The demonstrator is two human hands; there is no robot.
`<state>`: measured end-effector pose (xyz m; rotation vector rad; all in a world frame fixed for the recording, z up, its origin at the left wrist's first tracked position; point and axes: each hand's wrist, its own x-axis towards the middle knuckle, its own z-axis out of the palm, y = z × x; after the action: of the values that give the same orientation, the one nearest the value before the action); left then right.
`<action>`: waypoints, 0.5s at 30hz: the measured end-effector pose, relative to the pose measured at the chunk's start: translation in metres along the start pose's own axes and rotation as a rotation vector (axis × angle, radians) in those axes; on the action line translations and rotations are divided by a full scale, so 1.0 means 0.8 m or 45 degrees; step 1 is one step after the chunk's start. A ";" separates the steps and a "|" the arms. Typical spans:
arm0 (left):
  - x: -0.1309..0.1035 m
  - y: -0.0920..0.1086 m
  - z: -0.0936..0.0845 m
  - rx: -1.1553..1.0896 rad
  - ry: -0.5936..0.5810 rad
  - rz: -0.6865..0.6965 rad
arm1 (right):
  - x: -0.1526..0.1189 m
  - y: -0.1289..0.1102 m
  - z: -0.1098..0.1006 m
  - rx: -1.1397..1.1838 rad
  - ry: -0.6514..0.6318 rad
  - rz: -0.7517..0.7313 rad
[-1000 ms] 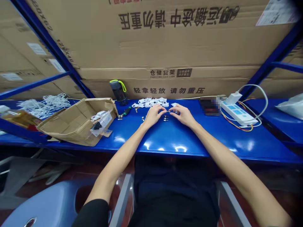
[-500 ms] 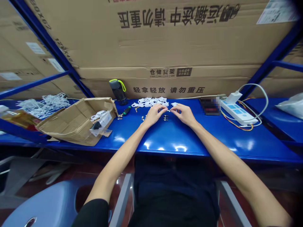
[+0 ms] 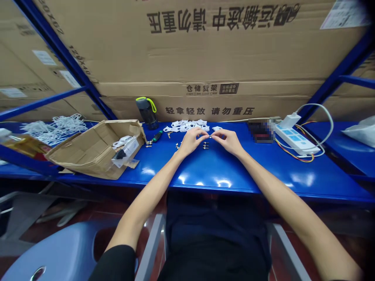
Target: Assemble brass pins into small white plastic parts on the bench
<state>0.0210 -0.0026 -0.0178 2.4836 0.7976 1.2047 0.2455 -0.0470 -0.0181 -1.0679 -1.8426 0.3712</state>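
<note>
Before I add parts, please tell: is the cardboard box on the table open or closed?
Open: the cardboard box shows its inside, with white parts visible in it.

Cardboard panel (image 3: 187, 58): "仓储货架", "轻拿轻放 请勿重压", "120X40"; upside down, "运输途中请勿重压".

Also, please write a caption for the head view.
Left hand and right hand hold a tiny part over a blue table.
</note>
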 end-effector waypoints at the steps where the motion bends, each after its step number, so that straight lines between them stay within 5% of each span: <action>1: 0.000 0.000 0.000 0.004 0.000 0.004 | 0.000 0.000 0.000 0.010 -0.003 0.011; 15: -0.002 0.006 -0.001 0.105 -0.118 -0.004 | -0.001 -0.004 0.000 0.011 0.000 0.047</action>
<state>0.0213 -0.0075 -0.0157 2.5821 0.8423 1.0673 0.2441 -0.0497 -0.0167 -1.0976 -1.8219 0.4011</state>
